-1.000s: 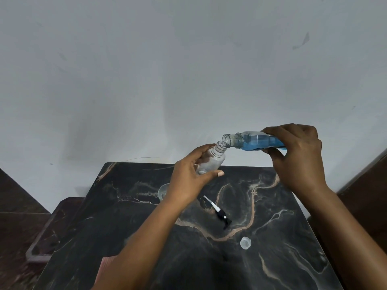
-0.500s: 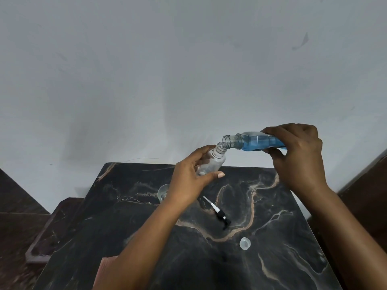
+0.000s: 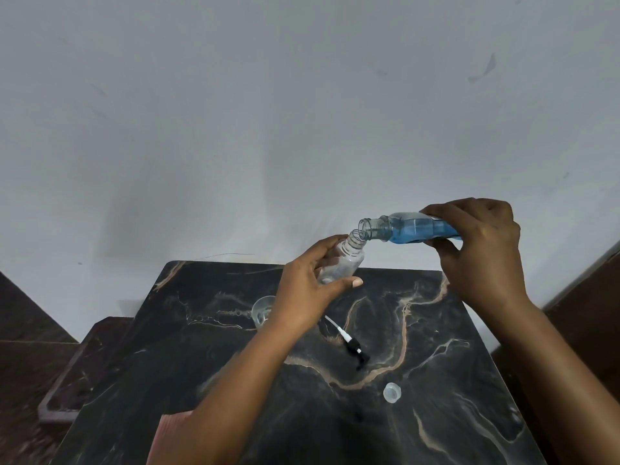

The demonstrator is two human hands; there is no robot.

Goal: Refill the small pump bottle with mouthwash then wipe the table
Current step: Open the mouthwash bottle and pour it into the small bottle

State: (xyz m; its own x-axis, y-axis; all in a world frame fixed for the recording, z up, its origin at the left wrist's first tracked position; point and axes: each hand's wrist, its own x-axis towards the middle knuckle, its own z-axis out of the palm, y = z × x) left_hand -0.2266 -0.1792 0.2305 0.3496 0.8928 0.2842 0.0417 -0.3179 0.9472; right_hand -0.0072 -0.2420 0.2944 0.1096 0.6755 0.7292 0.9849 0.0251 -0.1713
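Above the far edge of the dark marbled tabletop (image 3: 208, 370), the left hand (image 3: 307, 293) has its grip curled round the small clear pump bottle (image 3: 342, 263), tilted, neck open. The right hand (image 3: 483, 250) grips the mouthwash bottle (image 3: 411, 228), lying almost level, blue liquid inside, its mouth touching the small bottle's neck. Nearer than the pump bottle lie the pump head (image 3: 352, 347) and a clear cap (image 3: 392, 392), with bare tabletop around them.
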